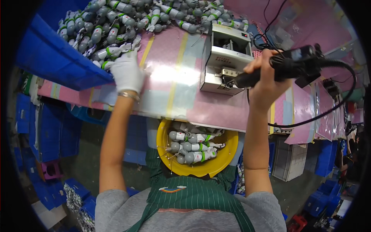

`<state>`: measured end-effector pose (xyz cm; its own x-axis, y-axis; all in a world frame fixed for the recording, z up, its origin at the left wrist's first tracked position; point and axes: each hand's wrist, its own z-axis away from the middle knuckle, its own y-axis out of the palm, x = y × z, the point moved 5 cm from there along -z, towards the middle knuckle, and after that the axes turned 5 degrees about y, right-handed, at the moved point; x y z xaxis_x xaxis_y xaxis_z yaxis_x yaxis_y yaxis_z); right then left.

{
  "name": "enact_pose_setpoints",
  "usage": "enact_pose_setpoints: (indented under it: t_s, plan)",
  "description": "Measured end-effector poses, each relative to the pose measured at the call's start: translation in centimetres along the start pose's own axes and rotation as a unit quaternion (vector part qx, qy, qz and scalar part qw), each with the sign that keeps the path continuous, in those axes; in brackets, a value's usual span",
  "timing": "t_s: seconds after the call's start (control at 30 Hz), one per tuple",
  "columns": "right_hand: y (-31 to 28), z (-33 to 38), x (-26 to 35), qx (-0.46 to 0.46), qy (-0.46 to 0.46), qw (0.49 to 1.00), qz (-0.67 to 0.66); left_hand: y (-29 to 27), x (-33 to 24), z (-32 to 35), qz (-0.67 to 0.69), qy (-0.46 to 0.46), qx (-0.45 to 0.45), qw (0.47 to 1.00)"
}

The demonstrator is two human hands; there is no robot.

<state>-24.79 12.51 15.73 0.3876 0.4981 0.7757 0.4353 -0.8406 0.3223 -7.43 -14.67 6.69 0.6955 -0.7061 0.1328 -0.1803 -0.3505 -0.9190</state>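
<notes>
My left hand, in a white glove, reaches to the near edge of a pile of toy arms, white and grey with green bands. Its fingers close at the end of one toy arm, though the fingertips are partly hidden. With my bare right hand I grip a black electric screwdriver, a thick cable trailing from its back. The driver's tip meets the front of a metal box-shaped screw feeder on the table.
A blue bin stands tilted at the left of the pink, taped tabletop. Below the table edge, a yellow basin on my lap holds several toy arms. The black cable loops across the right side. Blue crates stand on the floor.
</notes>
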Motion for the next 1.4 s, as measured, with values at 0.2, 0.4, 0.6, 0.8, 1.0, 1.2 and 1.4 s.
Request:
enact_pose_setpoints:
  t_s: [0.2,0.4,0.6,0.8,1.0,1.2,1.4]
  plan:
    - [1.5,0.4,-1.6,-0.001,0.007,0.999,0.043,4.5,2.4,-3.2,-0.115,0.021,0.029,0.993]
    - [1.2,0.3,-2.0,0.017,0.043,0.998,0.04,2.9,0.4,0.6,-0.057,0.033,0.013,0.998]
    - [0.0,2.1,-2.1,0.005,0.094,0.996,0.002,-0.9,-4.0,5.7,0.24,0.178,0.038,0.954]
    - [0.1,4.7,-2.3,0.009,0.152,0.988,-0.023,-1.7,-10.4,10.6,0.441,0.27,0.063,0.854]
    - [0.6,6.4,-2.6,0.037,0.141,0.989,-0.02,-2.1,-13.7,11.4,0.427,0.26,0.034,0.865]
    - [0.9,7.2,-3.4,0.039,0.145,0.989,-0.013,-1.9,-14.2,11.3,0.425,0.252,0.068,0.867]
    - [-0.1,8.1,-5.1,0.072,0.089,0.991,0.07,-1.6,-14.2,11.4,0.454,0.238,0.068,0.856]
